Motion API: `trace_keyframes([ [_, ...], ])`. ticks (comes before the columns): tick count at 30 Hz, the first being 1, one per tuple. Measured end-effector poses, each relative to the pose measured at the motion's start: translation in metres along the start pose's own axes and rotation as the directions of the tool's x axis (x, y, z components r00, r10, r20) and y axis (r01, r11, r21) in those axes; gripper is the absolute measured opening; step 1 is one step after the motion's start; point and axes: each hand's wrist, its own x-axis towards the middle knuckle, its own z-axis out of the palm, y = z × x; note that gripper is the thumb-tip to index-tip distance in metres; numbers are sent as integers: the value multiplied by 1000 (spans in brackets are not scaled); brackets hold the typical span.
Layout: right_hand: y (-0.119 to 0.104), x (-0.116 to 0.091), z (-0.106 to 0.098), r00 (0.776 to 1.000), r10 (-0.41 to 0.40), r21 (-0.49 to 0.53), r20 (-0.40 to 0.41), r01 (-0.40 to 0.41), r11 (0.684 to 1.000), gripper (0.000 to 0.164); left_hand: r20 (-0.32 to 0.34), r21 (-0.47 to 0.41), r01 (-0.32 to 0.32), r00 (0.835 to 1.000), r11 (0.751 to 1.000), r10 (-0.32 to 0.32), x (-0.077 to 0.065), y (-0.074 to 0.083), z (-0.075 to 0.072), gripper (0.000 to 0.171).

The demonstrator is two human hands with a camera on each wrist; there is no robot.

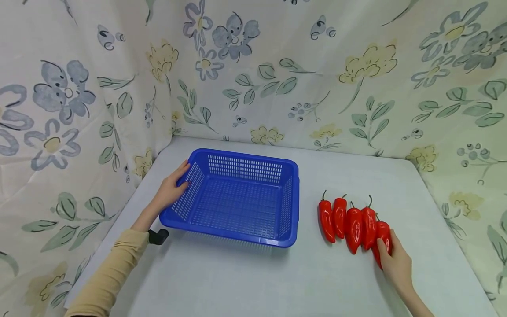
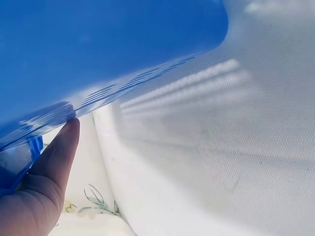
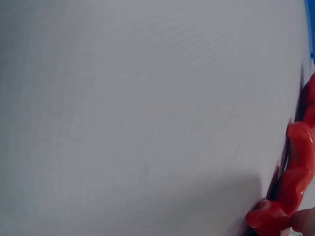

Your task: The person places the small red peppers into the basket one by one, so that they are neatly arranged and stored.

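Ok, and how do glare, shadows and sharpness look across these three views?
Head: fairly even light, white glints on the red peppers, faint shadow on the tabletop below the blue basket; left wrist: pale light streaks on the tabletop; right wrist: dim and greyish, soft shadow near the bottom, red peppers slightly soft.

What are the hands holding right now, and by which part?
The left hand grips the blue basket by its left side; the right hand pinches the rightmost red pepper across its body.
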Motion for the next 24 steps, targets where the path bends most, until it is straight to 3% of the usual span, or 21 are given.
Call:
trace_keyframes([
  [24,0,-4,-2,989,97,159,-116,-78,984,64,8,-14,28,1000,1000,-27,0,1,0,59],
])
